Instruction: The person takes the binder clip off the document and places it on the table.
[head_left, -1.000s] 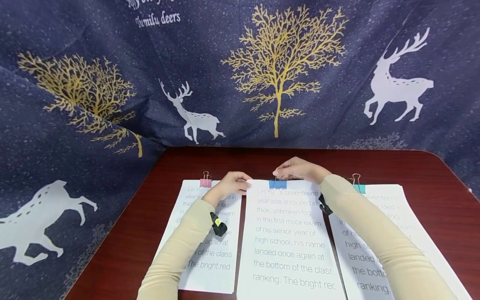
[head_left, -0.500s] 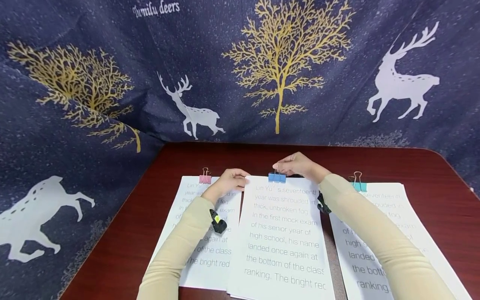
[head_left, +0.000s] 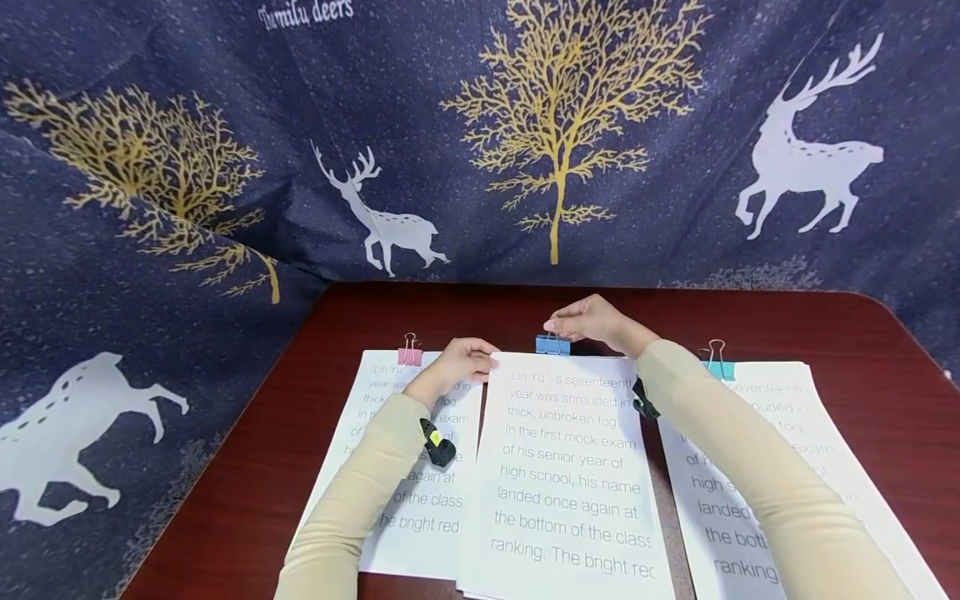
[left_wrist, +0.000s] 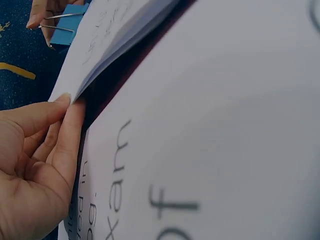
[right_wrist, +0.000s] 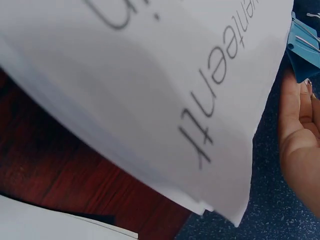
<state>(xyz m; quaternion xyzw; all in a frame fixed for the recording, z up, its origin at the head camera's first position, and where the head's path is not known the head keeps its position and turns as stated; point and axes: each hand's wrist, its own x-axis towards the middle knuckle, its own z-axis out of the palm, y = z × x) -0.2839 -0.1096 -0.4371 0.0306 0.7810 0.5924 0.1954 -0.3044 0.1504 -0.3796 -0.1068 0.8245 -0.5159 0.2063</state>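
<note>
A stack of printed sheets (head_left: 562, 467) lies in the middle of the table in the head view. My left hand (head_left: 459, 364) pinches its upper left corner between thumb and fingers; in the left wrist view the sheets' edges (left_wrist: 127, 47) are lifted there. At the top edge, my right hand (head_left: 597, 323) grips a blue binder clip (head_left: 552, 344) by its wire handles. The clip's body stands just past the paper's edge in the head view. In the right wrist view the blue clip (right_wrist: 303, 50) is right at the edge, fingers beneath it.
To the left lies another stack (head_left: 420, 542) with a pink binder clip (head_left: 410, 357). A third stack (head_left: 832, 450), with a teal binder clip (head_left: 720, 370), lies to the right, partly under my right sleeve. Behind the dark red table (head_left: 480, 312) hangs a blue cloth (head_left: 637, 242).
The middle stack has shifted slightly left at its lower end. The blue clip, earlier over the top edge of the sheets, has moved up off it with my right hand. My left hand stays at the corner.
</note>
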